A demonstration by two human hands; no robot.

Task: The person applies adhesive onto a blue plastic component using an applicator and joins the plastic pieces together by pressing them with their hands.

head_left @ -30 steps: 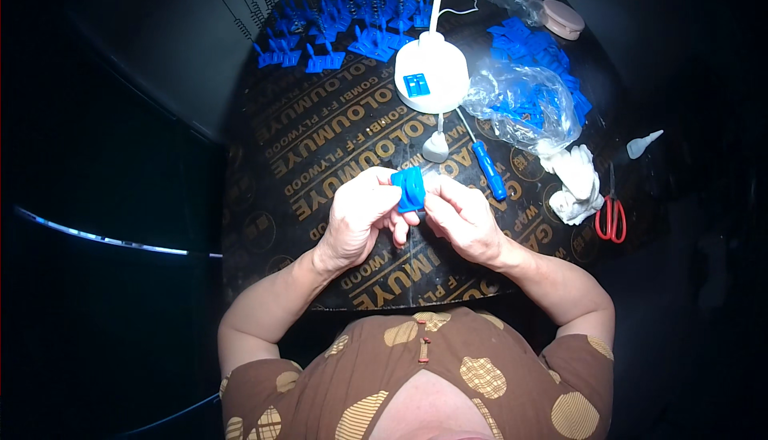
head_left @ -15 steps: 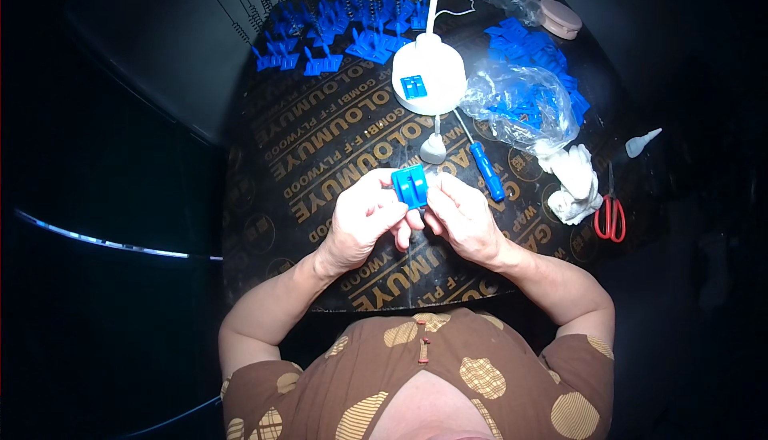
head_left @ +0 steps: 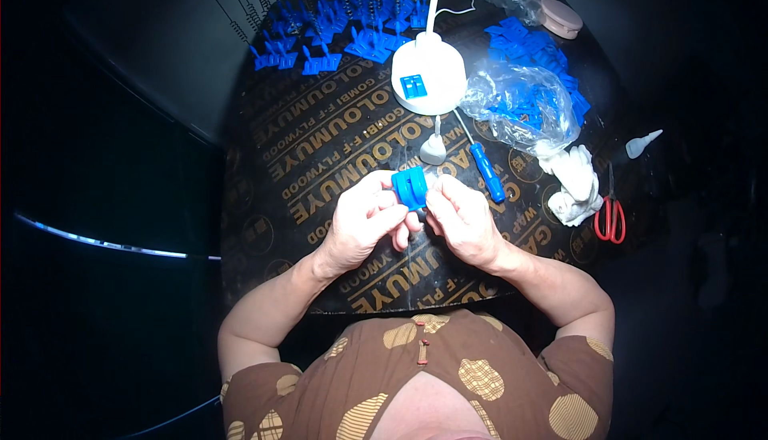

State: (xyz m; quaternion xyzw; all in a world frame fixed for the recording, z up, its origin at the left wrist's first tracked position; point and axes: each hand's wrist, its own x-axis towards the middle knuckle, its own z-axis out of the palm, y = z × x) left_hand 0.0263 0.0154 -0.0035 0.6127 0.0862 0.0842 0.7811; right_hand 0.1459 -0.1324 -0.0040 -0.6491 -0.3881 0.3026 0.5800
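Note:
Between my two hands, above the near middle of the dark table, is a small square blue plastic piece (head_left: 410, 188) with a raised, slotted face. My left hand (head_left: 362, 220) pinches it from the left side. The fingers of my right hand (head_left: 466, 220) close on its right edge. Just beyond the piece lies a small pale glue bottle (head_left: 433, 148), narrow tip pointing away. A blue-handled screwdriver (head_left: 488, 173) rests right of it. On the round white lamp base (head_left: 442, 92) sits another blue piece (head_left: 413, 86), similar to the held one.
At the far left stand several blue pieces with dark coiled wires (head_left: 320, 36). A clear plastic bag (head_left: 520, 108) and a pile of blue parts (head_left: 532, 48) lie far right. Nearer are a white crumpled cloth (head_left: 574, 186), red-handled scissors (head_left: 610, 222), a white nozzle (head_left: 643, 144) and a pinkish round case (head_left: 561, 18).
The blue piece has tilted slightly between my fingers, and its face catches the light differently. My hands stay in nearly the same place, both still gripping it.

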